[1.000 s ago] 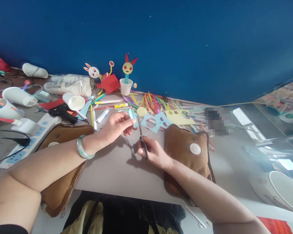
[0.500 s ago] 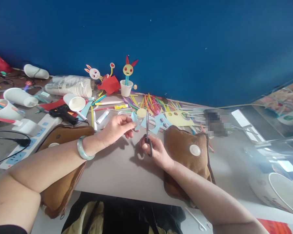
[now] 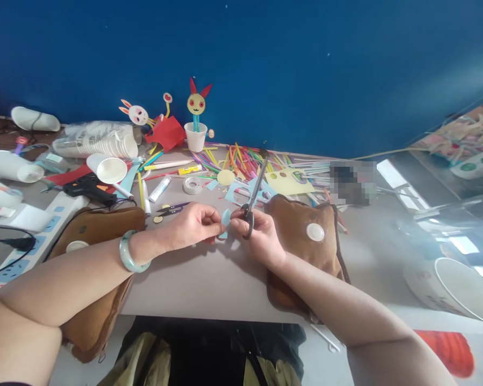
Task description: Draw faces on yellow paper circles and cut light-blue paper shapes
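Observation:
Between the fingertips of my left hand (image 3: 197,224) is a small light-blue paper piece (image 3: 226,219), pinched upright. My right hand (image 3: 261,236) is closed around the handles of dark scissors (image 3: 256,190), whose blades point up and away, and its fingertips are at the right edge of the paper. Behind my hands lie a cut light-blue sheet (image 3: 235,192) and a yellow sheet with holes (image 3: 290,182). A second pair of scissors (image 3: 173,209) rests on the table just beyond my left hand.
Brown cushions (image 3: 306,241) lie under or beside both forearms. A power strip (image 3: 44,236), glue gun (image 3: 89,187) and paper cups (image 3: 107,169) are at the left. Behind are colored sticks (image 3: 245,163), a tape roll (image 3: 192,185) and a rabbit figure in a cup (image 3: 195,138).
My hands have come together at the blue paper piece. The scissors now tilt to the right, away from it. The camera view has shifted slightly.

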